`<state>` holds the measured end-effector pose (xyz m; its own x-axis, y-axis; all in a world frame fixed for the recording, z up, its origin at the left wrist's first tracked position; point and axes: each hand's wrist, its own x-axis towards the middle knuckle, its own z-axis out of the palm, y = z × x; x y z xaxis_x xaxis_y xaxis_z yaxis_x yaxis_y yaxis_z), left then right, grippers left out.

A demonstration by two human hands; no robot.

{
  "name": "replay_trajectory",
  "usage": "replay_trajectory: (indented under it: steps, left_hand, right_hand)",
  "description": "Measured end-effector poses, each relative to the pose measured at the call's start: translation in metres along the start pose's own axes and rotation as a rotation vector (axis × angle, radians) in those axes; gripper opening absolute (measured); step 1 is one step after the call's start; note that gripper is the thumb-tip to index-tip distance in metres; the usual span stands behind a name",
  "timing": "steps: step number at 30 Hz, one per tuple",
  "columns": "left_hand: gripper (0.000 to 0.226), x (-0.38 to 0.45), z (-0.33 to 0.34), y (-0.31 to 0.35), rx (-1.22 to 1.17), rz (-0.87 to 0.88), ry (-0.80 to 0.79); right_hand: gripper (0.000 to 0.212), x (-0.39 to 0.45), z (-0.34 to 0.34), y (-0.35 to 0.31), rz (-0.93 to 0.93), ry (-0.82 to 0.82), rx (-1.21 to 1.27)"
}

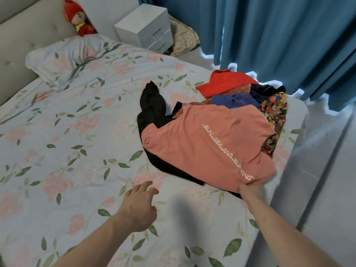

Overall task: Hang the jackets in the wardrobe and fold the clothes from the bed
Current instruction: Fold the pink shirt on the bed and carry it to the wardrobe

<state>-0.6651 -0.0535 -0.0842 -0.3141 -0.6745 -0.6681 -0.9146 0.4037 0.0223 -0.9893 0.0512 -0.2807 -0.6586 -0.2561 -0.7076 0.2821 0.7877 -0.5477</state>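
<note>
So there's a heap of clothes sitting near the right edge of the bed [77, 151], which has a pale floral sheet on it. On top is a salmon-pink T-shirt [208, 147] with white lettering that reads something like "SUN SEA AND SURFING", though the last letters bunch up at the hem. The right hand [251, 189] grips that near hem; the fingertips are tucked under the fabric, so I can't see how far they curl, only that they've got hold of the cloth. The left hand [139, 206] hovers just above the sheet, fingers loosely spread, holding nothing and well short of the pile.

Most of the pile is buried. A black garment [152, 106] sticks out to the left and runs under the pink shirt; can't tell if it's trousers or a top. Behind it are a red piece [225, 82], a blue one [231, 100], something dark navy, and a busy multicoloured print [275, 112] down the right side, all half covered.

Up at the head there's a floral pillow [65, 60], a red doll [80, 18] against the padded headboard, a white nightstand [146, 27], and teal curtains [279, 35]. Both arms are cut off at the bottom edge.
</note>
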Motion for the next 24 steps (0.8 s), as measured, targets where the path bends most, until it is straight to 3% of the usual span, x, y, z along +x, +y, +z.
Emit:
replay_trajectory:
  steps: [4, 6, 11, 17, 20, 24]
  left_hand:
    - [0.056, -0.006, 0.005, -0.009, -0.078, -0.052, 0.002]
    - [0.055, -0.016, 0.003, -0.010, -0.095, -0.056, 0.000]
    - [0.056, -0.031, -0.008, -0.020, -0.070, -0.053, 0.043]
    - [0.055, -0.030, -0.001, -0.026, -0.084, -0.060, 0.081]
    - [0.053, -0.032, 0.003, -0.025, -0.078, -0.056, 0.068]
    - [0.053, -0.044, -0.003, -0.024, -0.091, -0.047, 0.079]
  right_hand:
    - [0.024, -0.013, 0.004, -0.023, 0.041, 0.007, 0.027]
    - [0.025, -0.013, 0.002, -0.027, 0.041, -0.023, -0.003]
    - [0.073, -0.003, 0.000, -0.014, 0.201, -0.065, 0.182]
    - [0.033, 0.017, 0.013, -0.012, 0.258, -0.132, 0.342]
    - [0.020, 0.006, 0.020, -0.032, 0.197, -0.123, 0.378]
    - [0.028, -0.058, 0.013, -0.062, -0.176, -0.102, 0.235]
